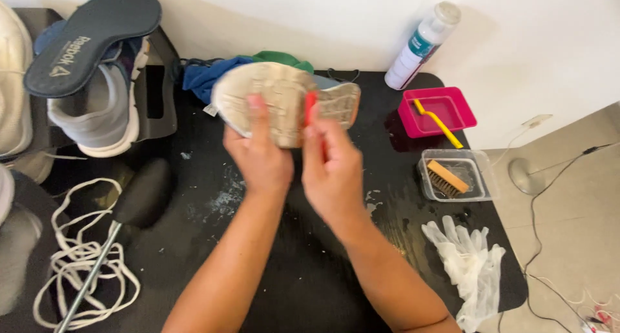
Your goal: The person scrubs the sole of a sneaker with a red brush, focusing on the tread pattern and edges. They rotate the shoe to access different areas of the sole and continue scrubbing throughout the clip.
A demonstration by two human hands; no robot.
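Note:
My left hand (258, 153) holds up a shoe (278, 100) with its worn, dirty pale sole turned toward me, fingers spread over the sole's middle. My right hand (331, 165) is closed on a small red-handled tool (310, 108), probably a brush, pressed against the sole near the shoe's narrow part. Both hands hover above a black table (310, 275) that is wet and streaked with foam.
Blue and green cloths (210, 75) lie behind the shoe. A spray bottle (421, 44), a pink tray with a yellow brush (439, 110), a clear tub with a wooden brush (455, 175) and clear gloves (470, 262) sit right. Left: a grey shoe (97, 107), insole (90, 39), white laces (77, 262), a shoe tree (142, 191).

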